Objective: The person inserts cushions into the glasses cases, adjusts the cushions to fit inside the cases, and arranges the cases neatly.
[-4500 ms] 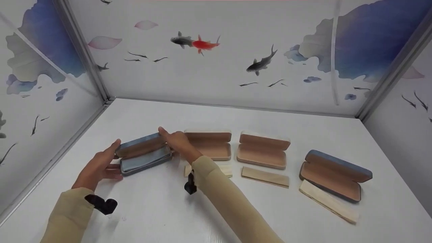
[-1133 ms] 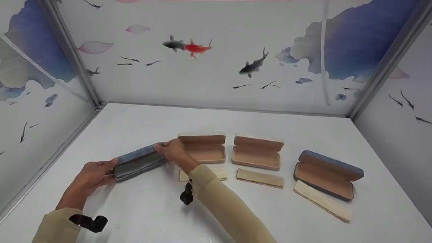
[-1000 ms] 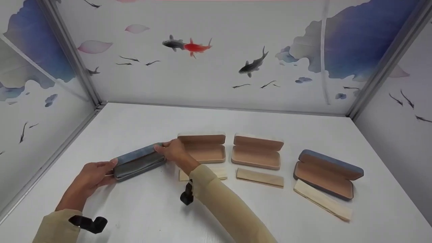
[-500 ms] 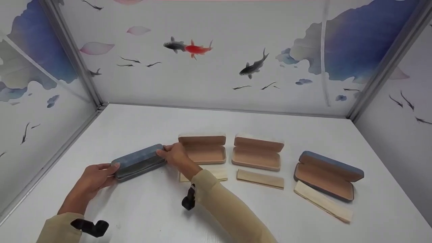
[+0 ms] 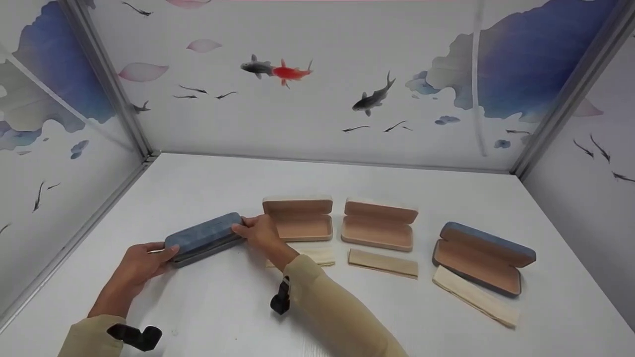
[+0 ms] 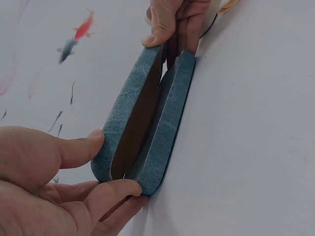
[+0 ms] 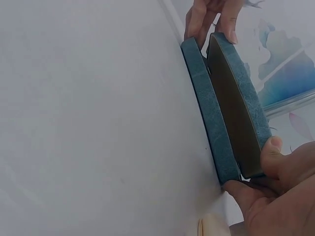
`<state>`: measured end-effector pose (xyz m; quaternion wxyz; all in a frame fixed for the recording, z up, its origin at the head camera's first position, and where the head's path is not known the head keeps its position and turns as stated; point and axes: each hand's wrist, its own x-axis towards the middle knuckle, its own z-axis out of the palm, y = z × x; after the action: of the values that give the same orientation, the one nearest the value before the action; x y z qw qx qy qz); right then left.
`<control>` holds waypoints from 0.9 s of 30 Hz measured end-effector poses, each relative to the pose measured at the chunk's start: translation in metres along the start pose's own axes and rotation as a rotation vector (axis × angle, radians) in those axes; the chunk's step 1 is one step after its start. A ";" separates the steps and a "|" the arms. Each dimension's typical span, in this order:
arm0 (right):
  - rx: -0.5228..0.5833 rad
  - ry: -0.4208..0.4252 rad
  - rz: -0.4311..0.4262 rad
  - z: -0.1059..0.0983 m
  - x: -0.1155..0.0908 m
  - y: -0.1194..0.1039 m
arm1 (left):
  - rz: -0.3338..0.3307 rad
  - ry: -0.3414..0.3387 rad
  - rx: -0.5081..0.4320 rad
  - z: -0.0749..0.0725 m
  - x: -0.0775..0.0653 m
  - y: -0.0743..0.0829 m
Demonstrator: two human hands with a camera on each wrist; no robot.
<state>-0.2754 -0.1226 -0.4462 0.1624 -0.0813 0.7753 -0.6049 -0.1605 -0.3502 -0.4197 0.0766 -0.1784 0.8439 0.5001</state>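
A blue glasses case (image 5: 203, 234) lies at the left of the white table, its lid lowered most of the way with a narrow gap along the front. My left hand (image 5: 141, 263) grips the left end, thumb on the lid and fingers by the base. At the opposite end my right hand (image 5: 265, 237) holds it likewise, with the thumb on the lid. In the left wrist view the gap between lid and base (image 6: 167, 123) shows a brown lining. The right wrist view shows the same gap beside the lid (image 7: 246, 88). The case's inside is mostly hidden.
Two cream glasses cases (image 5: 305, 228) (image 5: 377, 233) stand open right of my right hand, with a second blue case (image 5: 483, 270) open farther right. Folded cloths (image 5: 322, 255) (image 5: 382, 263) (image 5: 476, 297) lie in front of them. Printed panels (image 5: 297, 129) wall the table's back and sides.
The blue case's lid has swung down from wide open to nearly shut, hiding the grey-blue cloth seen inside earlier. Both hands have stayed at its ends, thumbs moving down and forward with the lid.
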 end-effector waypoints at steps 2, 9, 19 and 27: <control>-0.004 0.001 -0.011 0.000 0.000 0.001 | 0.003 0.000 0.002 0.000 0.000 -0.001; 0.022 -0.006 -0.034 0.000 0.000 0.005 | 0.013 -0.003 -0.022 0.001 -0.001 -0.002; -0.010 0.004 -0.058 0.000 -0.001 0.010 | 0.047 -0.023 -0.033 0.002 -0.003 -0.004; -0.021 0.020 -0.075 0.001 -0.002 0.012 | 0.028 -0.005 -0.014 0.002 -0.003 -0.003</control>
<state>-0.2725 -0.1203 -0.4573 0.1309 -0.1061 0.7797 -0.6031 -0.1568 -0.3488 -0.4225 0.0706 -0.1660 0.8426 0.5074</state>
